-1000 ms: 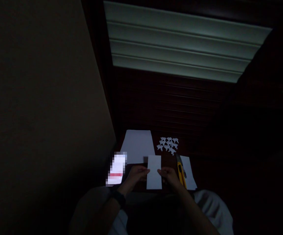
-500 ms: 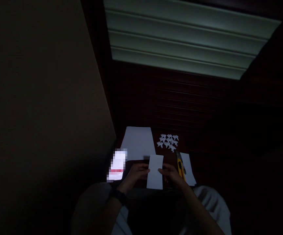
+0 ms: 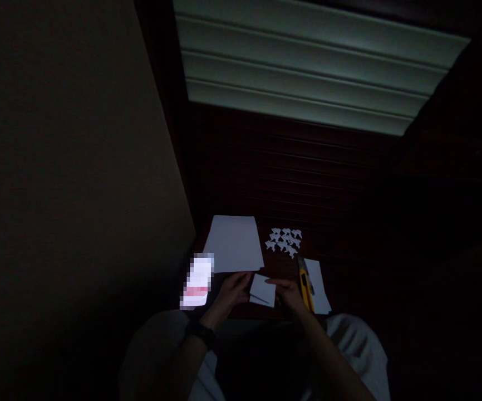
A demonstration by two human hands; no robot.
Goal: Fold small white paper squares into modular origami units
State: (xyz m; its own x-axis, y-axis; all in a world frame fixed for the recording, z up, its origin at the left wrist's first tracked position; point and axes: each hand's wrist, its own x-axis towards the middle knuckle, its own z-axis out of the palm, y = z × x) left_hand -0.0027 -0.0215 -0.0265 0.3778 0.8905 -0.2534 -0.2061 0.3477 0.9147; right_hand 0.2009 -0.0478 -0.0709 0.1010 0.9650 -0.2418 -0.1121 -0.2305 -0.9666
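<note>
A small white sheet of paper [image 3: 261, 292], doubled over into a near square, is between my hands, with a narrow gap showing along its lower edge. My right hand [image 3: 288, 294] pinches it at the right, one digit lying across its upper right corner and the other fingers partly hidden behind. At the left edge, my left hand [image 3: 233, 291] has its fingers against the paper; their tips are dark and partly hidden. To the right of my right hand lies a yellow utility knife [image 3: 305, 287], partly over a stack of cut white paper [image 3: 318, 287].
Larger white sheets [image 3: 235, 245] lie at the back left of the dark table. Several small folded paper figures [image 3: 283, 240] are grouped at the back right. A lit phone [image 3: 198, 281], its screen blurred, is on the left. A wall [image 3: 78, 167] rises beside the table.
The long upright strip of paper has been folded over to about half its height. My left fingers have moved slightly up, and my right digit has moved up to the paper's upper corner.
</note>
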